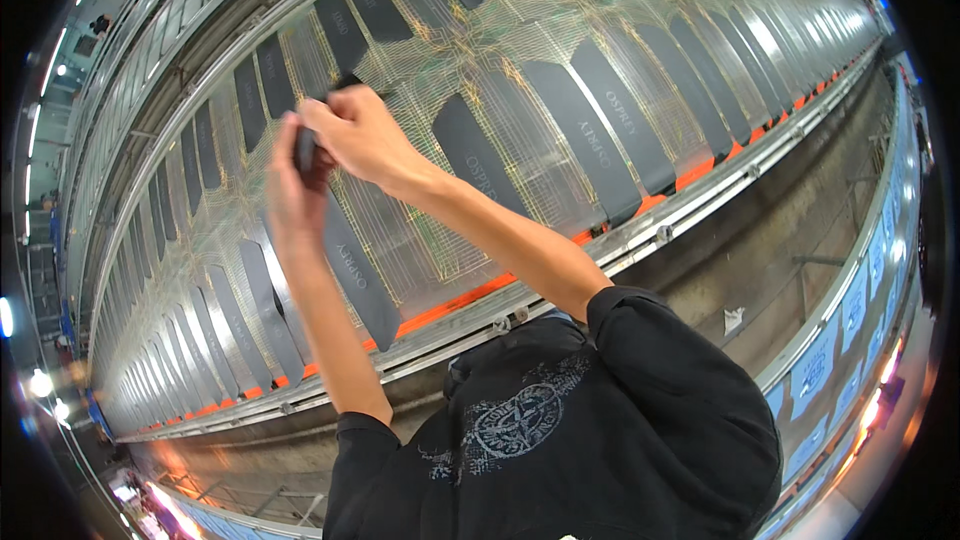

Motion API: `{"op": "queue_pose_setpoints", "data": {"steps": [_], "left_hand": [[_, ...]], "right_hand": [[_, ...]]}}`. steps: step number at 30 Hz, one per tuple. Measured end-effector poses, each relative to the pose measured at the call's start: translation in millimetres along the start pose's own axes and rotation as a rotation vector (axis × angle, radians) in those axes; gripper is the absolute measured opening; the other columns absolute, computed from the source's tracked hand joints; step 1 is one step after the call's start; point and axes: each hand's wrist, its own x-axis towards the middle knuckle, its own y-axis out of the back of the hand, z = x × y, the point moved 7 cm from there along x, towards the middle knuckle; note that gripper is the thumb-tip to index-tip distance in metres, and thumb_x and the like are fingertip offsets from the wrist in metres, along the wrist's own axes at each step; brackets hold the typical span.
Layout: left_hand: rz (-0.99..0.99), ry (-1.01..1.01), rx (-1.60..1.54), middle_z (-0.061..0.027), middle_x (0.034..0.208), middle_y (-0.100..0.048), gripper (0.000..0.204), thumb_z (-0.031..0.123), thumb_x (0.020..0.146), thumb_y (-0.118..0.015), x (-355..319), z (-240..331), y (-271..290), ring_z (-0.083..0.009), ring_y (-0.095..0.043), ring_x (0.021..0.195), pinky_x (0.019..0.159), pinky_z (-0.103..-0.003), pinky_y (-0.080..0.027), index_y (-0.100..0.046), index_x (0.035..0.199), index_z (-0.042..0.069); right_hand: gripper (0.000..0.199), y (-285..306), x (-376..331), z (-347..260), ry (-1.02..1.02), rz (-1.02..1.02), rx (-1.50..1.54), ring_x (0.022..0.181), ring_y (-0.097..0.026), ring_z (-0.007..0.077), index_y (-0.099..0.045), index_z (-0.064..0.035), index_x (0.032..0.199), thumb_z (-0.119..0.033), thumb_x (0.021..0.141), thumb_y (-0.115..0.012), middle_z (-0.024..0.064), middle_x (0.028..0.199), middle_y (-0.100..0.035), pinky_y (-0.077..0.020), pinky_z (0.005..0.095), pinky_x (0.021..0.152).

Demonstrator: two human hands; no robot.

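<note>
Head | left hand (pixel 295 180), right hand (pixel 360 135) both clamped on dark strip (pixel 306 150) between them

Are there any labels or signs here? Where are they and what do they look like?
Dark strips: long black woven labels with pale lettering, in rows across the wide loom.
Blue signs: squarish blue and white panels along the rail at the right.
Small dark strip: pinched between both hands.

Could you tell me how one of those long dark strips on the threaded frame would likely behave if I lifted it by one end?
The long dark rounded strip looks thin and flat, so it would probably bend or droop rather than stay stiff. It seems light for its length, lying on the fine yellowish threads without visibly sagging them. Both the left hand and right hand pinch at one, which hints it needs a careful grip.
</note>
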Motion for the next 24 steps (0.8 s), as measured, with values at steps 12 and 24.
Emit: {"op": "queue_pose_setpoints", "data": {"steps": [12,24], "left_hand": [[0.136,0.112,0.272,-0.0044,0.082,-0.059,0.015,0.011,0.081,-0.063,7,-131,80,-0.0135,-0.058,0.072,0.065,-0.028,-0.048,-0.054,0.09,0.005],[0.251,0.536,0.276,-0.009,0.094,-0.063,0.031,0.01,0.083,-0.066,-137,-375,162,-0.0136,-0.058,0.08,0.069,-0.026,-0.046,-0.055,0.106,-0.007]], "right_hand": [[0.046,54,-44,144,-0.302,0.041,-0.365,0.055,-0.061,0.0181,-0.062,0.0036,0.065,-0.035,0.088,-0.052,0.0105,0.058,-0.062,-0.0462,0.0327,0.055],[0.047,152,-230,325,-0.905,-0.062,-0.48,0.056,-0.062,0.0143,-0.066,-0.0006,0.079,-0.046,0.086,-0.058,0.0076,0.066,-0.067,-0.0491,0.0303,0.053]]}}
